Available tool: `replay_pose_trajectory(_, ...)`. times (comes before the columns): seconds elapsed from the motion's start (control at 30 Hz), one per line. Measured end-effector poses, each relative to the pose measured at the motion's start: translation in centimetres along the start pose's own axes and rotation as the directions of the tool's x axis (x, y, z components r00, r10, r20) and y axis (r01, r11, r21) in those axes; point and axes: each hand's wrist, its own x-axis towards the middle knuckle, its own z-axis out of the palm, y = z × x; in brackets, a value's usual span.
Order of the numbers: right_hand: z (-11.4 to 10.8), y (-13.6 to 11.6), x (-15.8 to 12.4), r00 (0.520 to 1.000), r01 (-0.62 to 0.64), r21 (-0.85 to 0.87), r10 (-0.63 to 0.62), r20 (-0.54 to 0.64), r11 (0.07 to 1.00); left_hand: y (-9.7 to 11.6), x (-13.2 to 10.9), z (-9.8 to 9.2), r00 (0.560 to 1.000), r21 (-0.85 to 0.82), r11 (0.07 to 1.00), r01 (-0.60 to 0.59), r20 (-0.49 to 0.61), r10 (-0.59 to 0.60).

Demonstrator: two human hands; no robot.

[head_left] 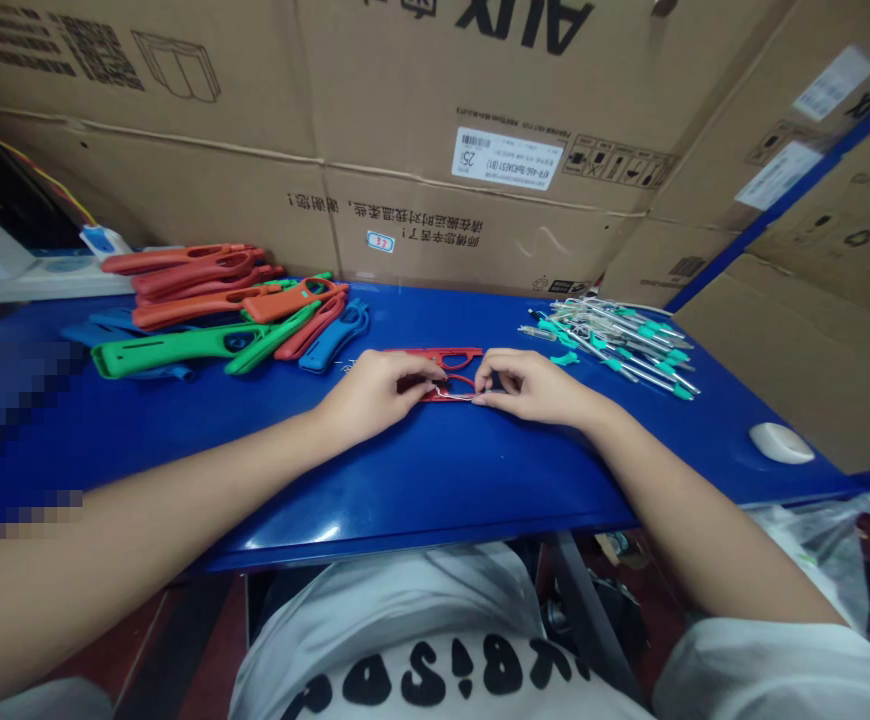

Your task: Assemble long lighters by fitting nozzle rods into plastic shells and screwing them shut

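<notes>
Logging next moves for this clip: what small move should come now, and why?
Probably press the thin white wire gently against the nearer red piece: the left hand and right hand have fingertips at either end of its visible stretch, which runs along that piece.

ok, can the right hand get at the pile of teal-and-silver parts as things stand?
Probably yes: the pile lies just beyond the right hand, with nothing visible between, though its fingers seem busy with a white wire.
</notes>
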Motion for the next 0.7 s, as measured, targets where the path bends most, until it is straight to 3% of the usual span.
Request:
replay_pose_trajectory(0.27, -0.19, -0.20, -0.21, 0.998, -0.058, 0.112, 0.054, 0.035, 0.992, -0.08, -0.07, -0.17, 0.999, -0.015, 0.999, 0.050, -0.002, -0.050)
replay_pose_trajectory(0.5, -0.02, 0.07, -0.12, 0.997, 0.006, 0.024, -0.007, 0.073, 1.000, 0.03, 0.25, 0.32, 0.987, -0.071, 0.986, 0.150, -0.038, -0.153)
replay_pose_trajectory(0.7, 0.10, 0.18, -0.06, 0.997, 0.034, -0.008, -0.033, 0.071, 0.999, 0.13, 0.18, 0.17, 0.997, 0.063, 0.995, 0.078, 0.002, -0.078)
